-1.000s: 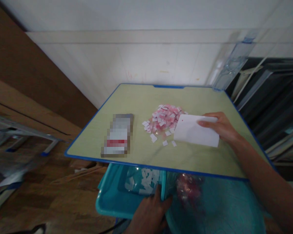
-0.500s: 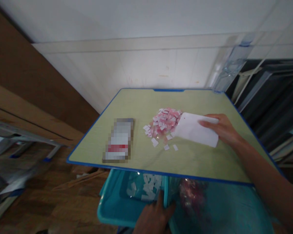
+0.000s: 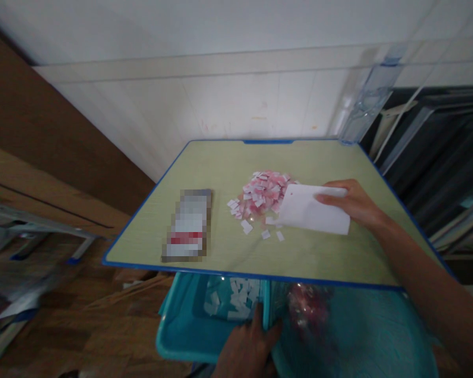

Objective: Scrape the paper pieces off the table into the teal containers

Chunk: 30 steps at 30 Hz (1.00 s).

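Observation:
My right hand (image 3: 355,202) pinches a flat white card (image 3: 313,211) between thumb and fingers above the table. The card's left edge is at the right side of a heap of small pink and white pieces (image 3: 262,191), covering part of it. A few loose white pieces (image 3: 265,234) lie on the near side of the heap. Below the table's front edge, my left hand (image 3: 244,344) grips the rim of a teal plastic basket (image 3: 189,341), its thumb to the right of the rim. White slips (image 3: 242,299) lie inside that basket.
The pale green table (image 3: 220,252) has a blue edge. A pixelated phone-like object (image 3: 187,226) lies on its left part. A clear bottle (image 3: 368,105) stands at the back right corner. Right of the basket, a larger teal tub (image 3: 382,331) holds a reddish clear-wrapped bundle (image 3: 309,310).
The white card has shifted slightly left and toward me against the heap, covering more of a loose piece. My left hand stays on the basket rim. The camera view has shifted a little.

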Available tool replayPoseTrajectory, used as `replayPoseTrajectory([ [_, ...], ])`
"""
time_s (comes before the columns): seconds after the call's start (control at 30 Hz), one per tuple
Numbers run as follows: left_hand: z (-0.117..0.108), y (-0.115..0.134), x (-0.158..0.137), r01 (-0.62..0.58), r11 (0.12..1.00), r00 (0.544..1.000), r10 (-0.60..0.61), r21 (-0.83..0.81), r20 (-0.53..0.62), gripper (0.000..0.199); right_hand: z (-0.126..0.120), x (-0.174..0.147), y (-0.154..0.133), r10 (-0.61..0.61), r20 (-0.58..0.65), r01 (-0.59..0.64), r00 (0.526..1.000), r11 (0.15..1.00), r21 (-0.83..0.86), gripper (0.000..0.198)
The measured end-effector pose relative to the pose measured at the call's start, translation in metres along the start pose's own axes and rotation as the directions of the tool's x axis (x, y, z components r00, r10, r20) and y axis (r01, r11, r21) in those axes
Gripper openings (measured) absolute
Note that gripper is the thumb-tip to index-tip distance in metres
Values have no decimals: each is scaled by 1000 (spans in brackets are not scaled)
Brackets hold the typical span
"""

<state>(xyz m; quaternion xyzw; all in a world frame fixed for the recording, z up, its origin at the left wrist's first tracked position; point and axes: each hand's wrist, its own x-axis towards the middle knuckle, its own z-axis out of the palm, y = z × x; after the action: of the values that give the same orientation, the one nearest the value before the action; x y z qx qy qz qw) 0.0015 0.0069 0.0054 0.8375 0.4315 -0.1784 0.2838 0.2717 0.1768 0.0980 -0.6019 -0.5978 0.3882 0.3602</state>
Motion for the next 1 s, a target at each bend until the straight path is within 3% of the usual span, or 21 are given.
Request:
replayPoseTrajectory([
  [0.23,2,-2,0,11,1000,1000,-11,11,16,56,-2,-1,0,82,-37,-76,996,987,138,31],
  [0.4,4,-2,0,-10,1000,1000,10,13,-5,56,0,1,4,14,86,-19,996,998,55,29],
  [0.63,5,-2,2,10,1000,1000,-10,14,-13,56,-2,-2,2,55,98,-64,994,994,91,28],
  [0.77,4,-3,2,3,1000,1000,-3,20,-9,58,-4,-3,-3,13,151,-16,988,1000,19,25],
  [0.9,3,-1,1,2,1000,1000,-2,28,-6,60,-9,-3,-7,-40,107,49,993,995,-85,25],
  [1.0,3,-1,1,6,999,1000,-6,31,-8,62,-11,-2,-5,-2,60,7,998,995,-96,26],
])
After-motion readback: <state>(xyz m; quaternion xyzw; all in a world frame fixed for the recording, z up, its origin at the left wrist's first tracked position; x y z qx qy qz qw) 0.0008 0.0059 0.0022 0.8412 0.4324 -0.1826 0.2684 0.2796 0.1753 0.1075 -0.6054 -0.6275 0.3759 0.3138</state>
